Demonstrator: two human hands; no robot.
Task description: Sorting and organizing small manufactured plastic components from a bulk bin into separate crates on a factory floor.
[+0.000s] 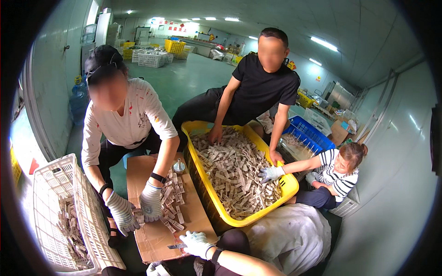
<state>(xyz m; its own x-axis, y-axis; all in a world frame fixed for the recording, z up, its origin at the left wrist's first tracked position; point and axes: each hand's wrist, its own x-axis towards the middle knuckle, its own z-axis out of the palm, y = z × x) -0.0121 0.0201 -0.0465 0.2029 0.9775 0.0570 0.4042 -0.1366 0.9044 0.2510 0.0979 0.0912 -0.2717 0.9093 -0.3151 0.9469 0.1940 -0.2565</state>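
- Currently, the wearer's right hand (197, 244), in a whitish knitted glove with a dark band at the wrist, is over the near end of the low counter (142, 177) topped with brown cardboard.
- Its grip is closed, fingers curled over a thin, flat, grey metallic-looking strip (176, 246), which pokes out leftward just above the cardboard.
- The wearer's left hand (157, 269), also in a pale glove, is cut off by the lower edge; I cannot tell how far its grip is open or what it holds.
- Small pale grey-beige oblong pieces (172, 198) lie loosely on the counter, beyond the right hand, with a small clear bottle (178, 166) near their far end.
- Across the counter, a co-worker in a dark cap and white top (131, 110) has both striped-gloved hands (151, 202) down at the pieces.
- To the right, a big yellow plastic crate (289, 186) is heaped with similar pieces; a person in a black T-shirt (262, 92) and another in a striped top (343, 181) each reach into it.
- At the left, a white slatted plastic basket (93, 218) contains more pieces.
- A bulging white sack (294, 239) rests beside the crate.
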